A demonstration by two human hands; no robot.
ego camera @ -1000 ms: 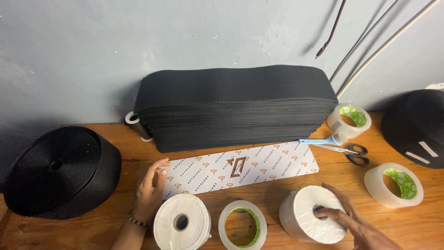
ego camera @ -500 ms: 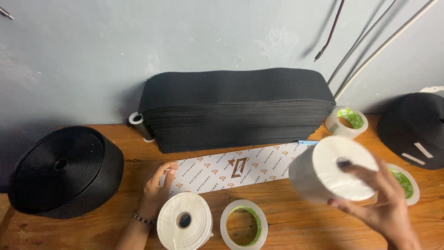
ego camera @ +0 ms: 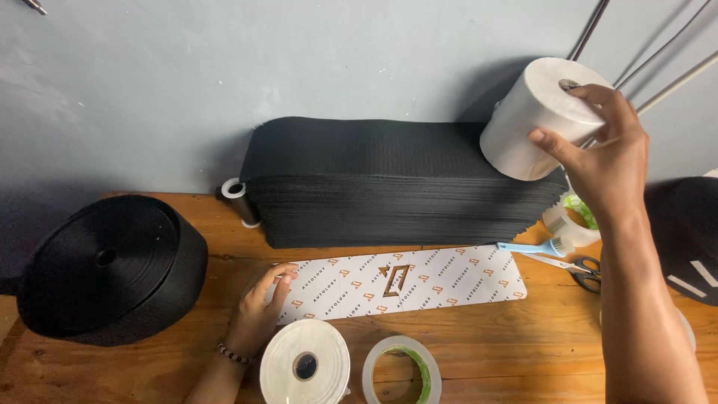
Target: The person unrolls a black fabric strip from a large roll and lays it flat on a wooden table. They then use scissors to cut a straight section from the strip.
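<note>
My right hand [ego camera: 607, 153] grips a thick white roll [ego camera: 535, 120] and holds it up over the right end of a tall stack of black cut strips [ego camera: 389, 183] that stands against the wall. My left hand [ego camera: 258, 310] rests flat with fingers spread on the left end of a long white patterned card [ego camera: 407, 280] lying on the wooden table. A second white roll [ego camera: 305, 364] lies just below that hand, with a clear tape roll [ego camera: 401, 372] beside it.
A big coil of black webbing [ego camera: 112, 265] fills the left of the wooden table [ego camera: 486, 344]. Scissors [ego camera: 580, 269] and a small blue-handled tool [ego camera: 535, 247] lie right of the card. Another tape roll [ego camera: 572, 217] and a black coil [ego camera: 688, 239] sit at far right.
My right hand picked the white roll up off the table's front right and raised it up and back to the top right of the black stack. My left hand stayed on the card.
</note>
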